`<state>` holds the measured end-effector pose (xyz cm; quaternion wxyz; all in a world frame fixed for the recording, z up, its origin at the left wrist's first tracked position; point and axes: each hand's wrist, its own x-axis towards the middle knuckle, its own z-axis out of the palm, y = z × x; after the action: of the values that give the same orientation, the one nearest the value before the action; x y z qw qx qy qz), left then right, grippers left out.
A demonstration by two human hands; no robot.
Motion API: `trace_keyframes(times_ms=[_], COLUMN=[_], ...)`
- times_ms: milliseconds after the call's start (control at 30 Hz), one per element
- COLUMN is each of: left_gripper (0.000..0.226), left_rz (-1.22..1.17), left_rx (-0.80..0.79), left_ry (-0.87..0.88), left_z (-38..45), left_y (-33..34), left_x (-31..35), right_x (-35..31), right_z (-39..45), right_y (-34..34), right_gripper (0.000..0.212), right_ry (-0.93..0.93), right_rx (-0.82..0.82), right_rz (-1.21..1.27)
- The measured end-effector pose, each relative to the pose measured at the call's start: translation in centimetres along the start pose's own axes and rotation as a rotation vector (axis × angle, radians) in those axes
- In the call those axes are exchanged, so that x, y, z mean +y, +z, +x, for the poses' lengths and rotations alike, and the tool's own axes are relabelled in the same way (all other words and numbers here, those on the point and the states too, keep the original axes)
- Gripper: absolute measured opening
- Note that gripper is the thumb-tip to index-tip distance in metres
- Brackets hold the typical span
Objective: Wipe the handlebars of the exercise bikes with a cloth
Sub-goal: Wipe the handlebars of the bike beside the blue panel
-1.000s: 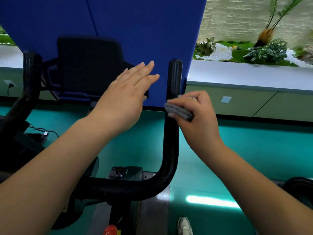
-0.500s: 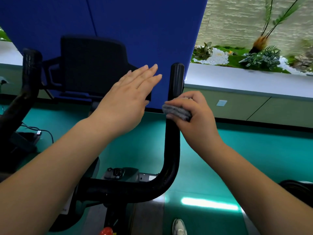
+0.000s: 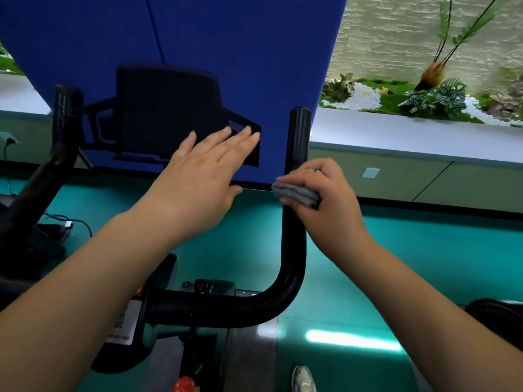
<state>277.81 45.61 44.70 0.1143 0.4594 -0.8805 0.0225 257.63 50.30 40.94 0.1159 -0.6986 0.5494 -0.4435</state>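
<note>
A: Status?
B: My right hand (image 3: 334, 205) grips the folded grey cloth (image 3: 297, 193) round the black foam handlebar (image 3: 294, 230), frame centre, slid slightly lower; wipe ongoing. Left hand (image 3: 203, 179) flat, fingers wide, holding nothing.

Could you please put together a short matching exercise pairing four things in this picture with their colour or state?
Things:
1. cloth
2. left hand
3. right handlebar
4. floor

Colour or state:
A. teal
B. open, fingers straight, holding nothing
C. black, standing upright
D. grey, folded and pressed against the bar by the right hand

Pairs: 1-D, 2-B, 3-C, 4-A
</note>
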Motion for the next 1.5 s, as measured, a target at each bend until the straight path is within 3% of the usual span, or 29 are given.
trace_keyframes(times_ms=[200,300,433,600,800,1067,1300,1500], left_gripper=[0.063,0.055,0.042,0.057,0.076,0.073,0.067,0.064], left_rz=[-0.109,-0.109,-0.112,-0.049,-0.033,-0.078,-0.128,-0.110], left_rx=[-0.085,-0.095,-0.057,-0.041,-0.081,0.006,0.125,0.180], left_ry=[-0.052,-0.084,-0.103,-0.149,-0.201,-0.262,-0.299,-0.319], left_z=[-4.5,-6.9,-9.6,-11.6,-12.9,-14.2,-13.9,-13.9], left_y=[-1.5,-1.6,-0.8,-0.3,0.5,1.7,2.4,2.6], left_x=[0.4,0.3,-0.5,-0.9,-1.6,-1.3,-0.9,-0.3], right_x=[-1.5,-1.7,-1.5,-3.1,-2.8,-4.3,-2.3,-3.5], right_z=[-4.1,-3.0,-1.2,-5.8,-3.8,-8.3,-2.5,-7.9], right_y=[-0.5,-0.8,-0.2,-0.5,-0.1,-0.4,-0.4,-1.0], right_gripper=[0.031,0.029,0.029,0.031,0.029,0.030,0.028,0.031], right_ry=[0.020,0.005,0.039,0.063,0.120,0.060,0.050,0.046], right_rx=[-0.023,-0.072,-0.007,0.006,0.046,0.002,-0.034,-0.028], right_rz=[0.037,0.033,-0.029,0.041,-0.036,0.009,-0.103,0.040])
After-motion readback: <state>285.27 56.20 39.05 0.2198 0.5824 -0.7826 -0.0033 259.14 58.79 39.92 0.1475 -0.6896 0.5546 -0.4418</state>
